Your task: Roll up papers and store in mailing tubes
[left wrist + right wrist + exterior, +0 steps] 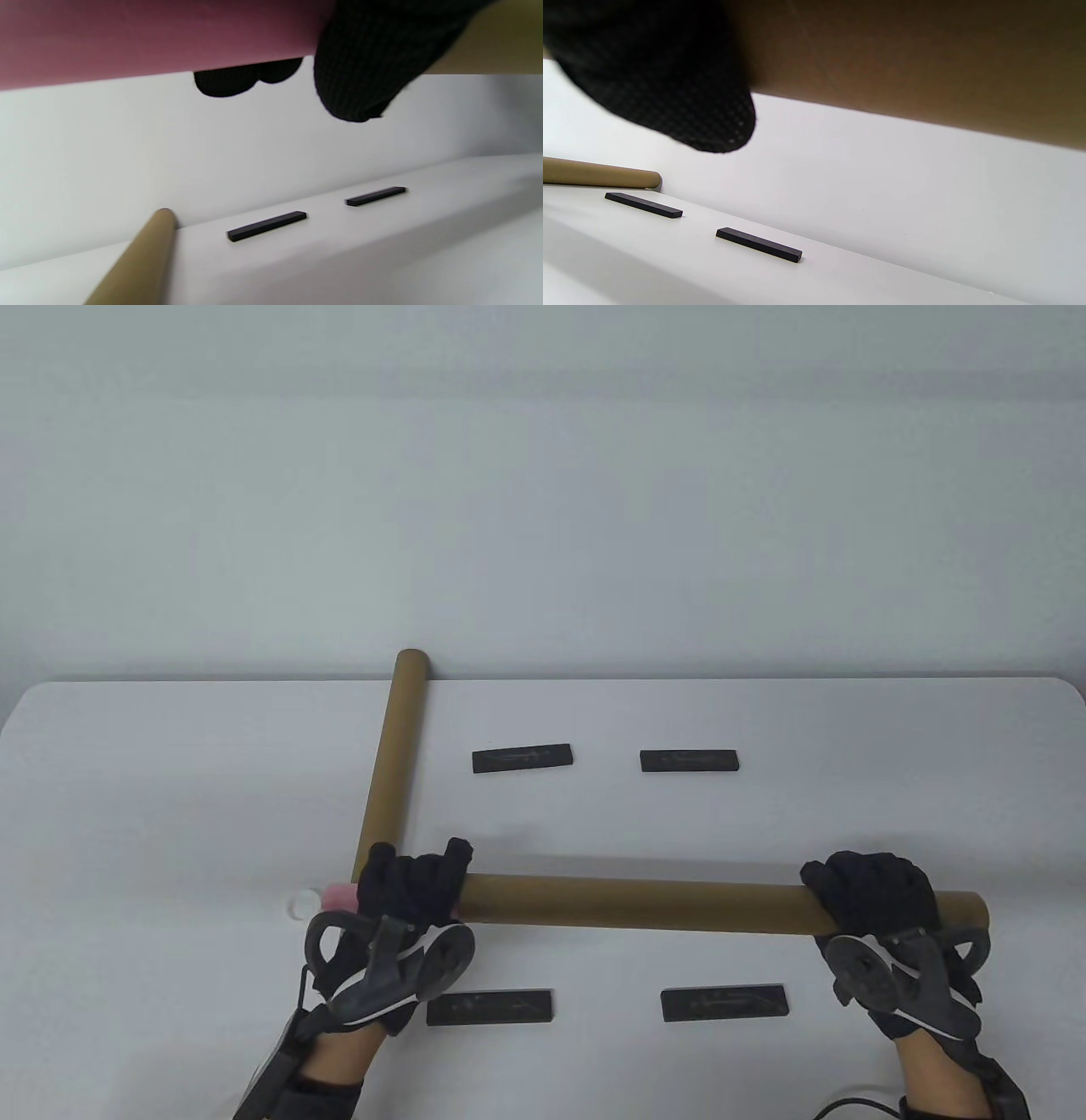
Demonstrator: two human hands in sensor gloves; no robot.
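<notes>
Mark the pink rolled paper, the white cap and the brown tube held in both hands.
Pink rolled paper (340,896), table view, its exposed left end.
White round cap (300,904), table view, its top.
Brown cardboard mailing tube (628,903), table view, mid-length.

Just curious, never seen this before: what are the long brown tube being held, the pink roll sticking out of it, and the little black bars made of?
Held tube: likely matte brown cardboard; faint spiral seam in the right wrist view. Pink roll: apparently matte paper. Black bars: flat, dull; material unclear.
</notes>
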